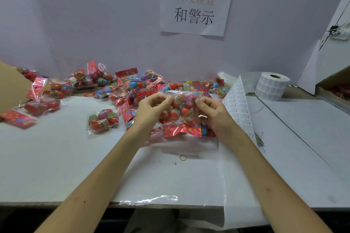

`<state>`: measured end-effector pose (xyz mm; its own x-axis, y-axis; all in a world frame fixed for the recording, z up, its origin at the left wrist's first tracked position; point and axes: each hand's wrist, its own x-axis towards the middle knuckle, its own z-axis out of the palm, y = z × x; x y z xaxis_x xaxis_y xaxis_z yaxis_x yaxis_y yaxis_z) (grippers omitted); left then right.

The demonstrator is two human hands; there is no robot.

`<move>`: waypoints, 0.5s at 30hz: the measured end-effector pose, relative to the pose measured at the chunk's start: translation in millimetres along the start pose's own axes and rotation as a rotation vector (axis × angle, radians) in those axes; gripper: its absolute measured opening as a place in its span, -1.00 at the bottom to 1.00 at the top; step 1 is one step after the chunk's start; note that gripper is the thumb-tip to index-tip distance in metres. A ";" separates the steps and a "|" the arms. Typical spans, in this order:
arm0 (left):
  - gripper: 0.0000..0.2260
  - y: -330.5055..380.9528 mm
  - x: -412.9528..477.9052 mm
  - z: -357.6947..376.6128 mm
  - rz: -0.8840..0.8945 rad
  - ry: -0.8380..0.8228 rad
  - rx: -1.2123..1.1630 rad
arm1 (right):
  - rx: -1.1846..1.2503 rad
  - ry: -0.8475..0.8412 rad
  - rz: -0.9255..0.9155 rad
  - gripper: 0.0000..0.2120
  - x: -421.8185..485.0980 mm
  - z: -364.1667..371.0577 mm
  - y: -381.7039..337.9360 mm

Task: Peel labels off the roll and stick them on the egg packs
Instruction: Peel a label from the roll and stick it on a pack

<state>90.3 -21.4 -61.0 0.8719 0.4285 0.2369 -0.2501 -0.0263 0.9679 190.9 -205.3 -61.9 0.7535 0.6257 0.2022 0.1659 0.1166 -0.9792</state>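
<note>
Both hands lift one egg pack (182,113) over the table (56,157). Left hand (153,108) fingers (166,100) and right hand (212,111) fingers (201,103) pinch its clear top edge. The label roll (270,86) stands far right.

packing workstation | wall sign (196,4) | label roll (270,86) | heaped egg packs (136,83)

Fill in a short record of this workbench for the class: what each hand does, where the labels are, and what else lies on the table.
Held pack: clear bag of mostly red eggs, lifted over the table
Left hand: pinches the bag's upper left
Right hand: pinches its upper right
Label roll: stands on end, far right
Label strip: trails from the roll toward the near edge
Other packs: scattered behind and left of the hands
Rubber band: on the table, nearer than the hands
Label on held pack: cannot tell
</note>
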 end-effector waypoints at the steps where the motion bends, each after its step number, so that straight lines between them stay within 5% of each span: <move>1: -0.88 0.3 -0.1 0.1 0.001 0.004 -0.013 | 0.000 -0.008 -0.004 -0.76 -0.2 0.4 -0.4; 15: -0.88 2.0 -1.0 -0.6 -0.068 0.013 -0.075 | 0.122 -0.097 0.032 -0.83 -3.1 1.1 -5.1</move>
<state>88.7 -21.3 -59.4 0.8826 0.4387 0.1690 -0.2213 0.0706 0.9726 187.0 -207.0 -57.6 0.6911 0.7014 0.1745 0.0601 0.1848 -0.9809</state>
